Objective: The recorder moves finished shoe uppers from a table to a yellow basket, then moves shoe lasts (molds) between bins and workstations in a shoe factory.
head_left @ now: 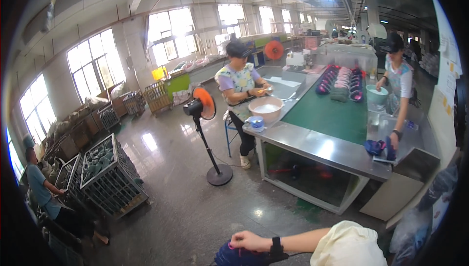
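Note:
At the lower edge, my right hand (250, 241) reaches in from the right, its wrist in a black band and its arm in a cream sleeve (347, 244). Its fingers are closed on a dark blue fabric bundle (229, 257) with pink cord on top. The picture's lower edge cuts off part of that bundle, so its exact kind does not show. My left hand is out of sight.
Ahead stands a metal-edged worktable (312, 144) with a green belt (317, 112) carrying rows of shoe-like pieces (342, 83). Two people work beside it, near a pink basin (266, 109) and a green bucket (376, 95). A standing fan (205, 105), a crate (110, 178) and another person are leftward.

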Demonstrator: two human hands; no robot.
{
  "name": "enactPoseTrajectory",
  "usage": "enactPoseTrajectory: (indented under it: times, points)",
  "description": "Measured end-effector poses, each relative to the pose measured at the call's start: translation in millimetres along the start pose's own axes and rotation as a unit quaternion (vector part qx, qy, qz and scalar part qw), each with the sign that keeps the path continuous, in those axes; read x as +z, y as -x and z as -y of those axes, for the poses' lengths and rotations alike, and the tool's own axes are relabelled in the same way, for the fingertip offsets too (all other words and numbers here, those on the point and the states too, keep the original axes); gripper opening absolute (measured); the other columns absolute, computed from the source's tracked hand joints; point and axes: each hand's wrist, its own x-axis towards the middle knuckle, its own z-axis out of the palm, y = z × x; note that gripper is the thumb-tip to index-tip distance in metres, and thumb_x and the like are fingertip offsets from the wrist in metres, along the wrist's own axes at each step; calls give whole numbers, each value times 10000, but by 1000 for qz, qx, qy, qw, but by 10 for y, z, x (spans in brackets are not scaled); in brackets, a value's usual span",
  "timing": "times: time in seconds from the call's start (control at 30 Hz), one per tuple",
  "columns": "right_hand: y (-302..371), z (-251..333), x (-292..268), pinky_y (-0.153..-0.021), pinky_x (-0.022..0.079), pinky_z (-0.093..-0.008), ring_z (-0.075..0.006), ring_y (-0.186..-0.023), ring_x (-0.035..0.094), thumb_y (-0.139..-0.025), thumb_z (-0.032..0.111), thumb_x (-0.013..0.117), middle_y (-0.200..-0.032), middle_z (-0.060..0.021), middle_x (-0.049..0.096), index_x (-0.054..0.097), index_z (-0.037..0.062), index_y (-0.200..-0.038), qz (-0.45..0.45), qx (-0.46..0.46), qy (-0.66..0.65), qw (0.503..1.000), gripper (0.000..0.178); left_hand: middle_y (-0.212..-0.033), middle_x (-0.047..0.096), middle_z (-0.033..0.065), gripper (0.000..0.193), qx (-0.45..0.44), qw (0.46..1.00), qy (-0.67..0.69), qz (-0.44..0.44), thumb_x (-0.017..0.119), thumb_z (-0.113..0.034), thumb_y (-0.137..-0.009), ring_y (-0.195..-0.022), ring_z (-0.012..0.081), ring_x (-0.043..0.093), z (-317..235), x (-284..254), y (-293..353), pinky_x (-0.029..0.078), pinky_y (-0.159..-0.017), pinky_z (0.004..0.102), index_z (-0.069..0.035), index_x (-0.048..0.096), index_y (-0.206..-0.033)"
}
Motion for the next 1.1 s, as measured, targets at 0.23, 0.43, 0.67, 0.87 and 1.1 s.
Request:
enactPoseTrajectory:
  times: [0.23, 0.43, 0.67, 0.87, 1.1]
  points:
    - [-2325, 878, -761, -382, 287, -222, -73, -455, 392, -802, 65, 538, -607, 9, 467, 500, 103, -725, -201, 14, -200, 959, 93, -475, 413, -2, 410, 64, 998, -11, -21, 396, -286, -910, -404, 112, 422, 1643, 73, -2587, 332, -385, 279, -35, 484, -597]
    - [-3989, 1393, -1810, -390, 275, -220, -85, -441, 358, -887, 191, 469, -562, 6, 433, 457, 103, -700, -241, -133, -266, 924, 207, -488, 367, -32, 363, -154, 969, 193, 5, 363, -264, -942, -394, 49, 363, 1431, 62, -5050, 359, -374, 209, -28, 513, -711]
    - [-6486, 1510, -2255, -410, 289, -185, -61, -526, 459, -860, 188, 525, -627, 0, 527, 500, 95, -748, -161, -72, -164, 970, 147, -488, 387, -22, 416, -172, 969, 178, 12, 347, -304, -945, -398, 62, 394, 1919, 235, -7157, 385, -385, 219, -2, 523, -721]
    - [-8733, 1611, -2240, -378, 304, -196, -81, -470, 476, -817, 146, 477, -582, -24, 539, 530, 74, -672, -138, 45, -105, 984, 170, -475, 484, 26, 548, -213, 968, 130, 12, 328, -347, -944, -425, 86, 471, 2740, 380, -8230, 388, -417, 223, -19, 525, -552]
    - [-11000, 1437, -2453, -388, 355, -246, -115, -450, 485, -765, 175, 493, -555, -29, 528, 553, 56, -642, -119, 157, 4, 980, 182, -638, 578, 110, 407, -161, 973, 156, 44, 353, -247, -932, -604, 212, 553, 3565, 908, -10636, 423, -550, 322, -19, 525, -642]
